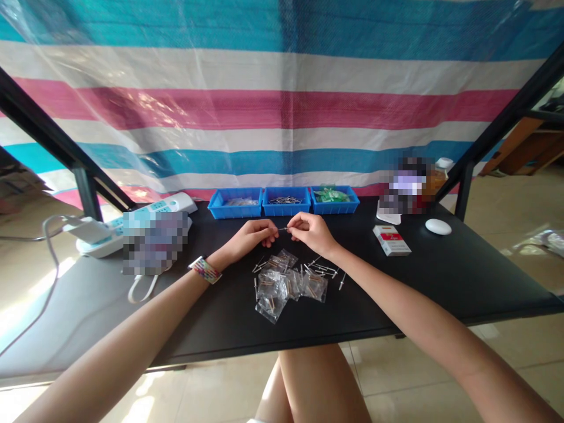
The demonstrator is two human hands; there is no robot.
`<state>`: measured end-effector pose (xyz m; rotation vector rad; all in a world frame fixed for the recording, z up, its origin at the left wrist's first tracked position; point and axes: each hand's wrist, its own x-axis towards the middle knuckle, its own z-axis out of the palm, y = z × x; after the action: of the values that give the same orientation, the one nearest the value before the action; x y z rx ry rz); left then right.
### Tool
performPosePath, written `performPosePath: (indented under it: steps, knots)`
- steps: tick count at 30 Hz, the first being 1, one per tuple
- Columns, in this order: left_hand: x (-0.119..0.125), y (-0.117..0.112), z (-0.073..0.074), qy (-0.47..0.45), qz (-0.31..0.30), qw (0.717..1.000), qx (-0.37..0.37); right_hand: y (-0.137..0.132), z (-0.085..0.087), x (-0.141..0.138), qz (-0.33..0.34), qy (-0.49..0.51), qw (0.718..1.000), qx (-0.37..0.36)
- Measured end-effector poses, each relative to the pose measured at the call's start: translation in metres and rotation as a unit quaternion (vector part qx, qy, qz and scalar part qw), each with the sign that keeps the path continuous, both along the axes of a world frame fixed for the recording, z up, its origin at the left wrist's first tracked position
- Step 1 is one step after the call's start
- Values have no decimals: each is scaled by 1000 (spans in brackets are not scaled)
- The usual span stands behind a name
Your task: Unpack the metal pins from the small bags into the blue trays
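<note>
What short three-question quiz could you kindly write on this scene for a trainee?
1. How many blue bins stand in the row at the back of the table?
2. True or false: the rightmost bin holds green items.
3. What do the left hand and right hand hold between them?

Key:
1. Three.
2. True.
3. A thin metal piece.

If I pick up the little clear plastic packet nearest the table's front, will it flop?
The little clear plastic packet probably will: it looks thin and wrinkled. It's likely light, holding only thin coppery pins. It looks shiny, so might feel slippery.
</note>
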<state>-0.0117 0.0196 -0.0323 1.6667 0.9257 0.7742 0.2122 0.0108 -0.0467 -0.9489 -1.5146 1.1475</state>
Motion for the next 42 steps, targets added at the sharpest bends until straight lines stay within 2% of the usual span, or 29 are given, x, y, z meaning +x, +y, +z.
performPosePath:
  steps: [6,15,29,42]
  knots:
    - [1,-3,3,-17,9,1000,-3,-2,4,0,18,40,999,-26]
    - [0,-1,1,-32,16,999,-20,-1,-6,-3,7,43,999,7]
    - [2,-3,2,-32,24,999,-11,-4,6,0,15,42,999,-27]
    - [1,-4,5,-29,14,999,-24,-6,7,-2,7,60,998,9]
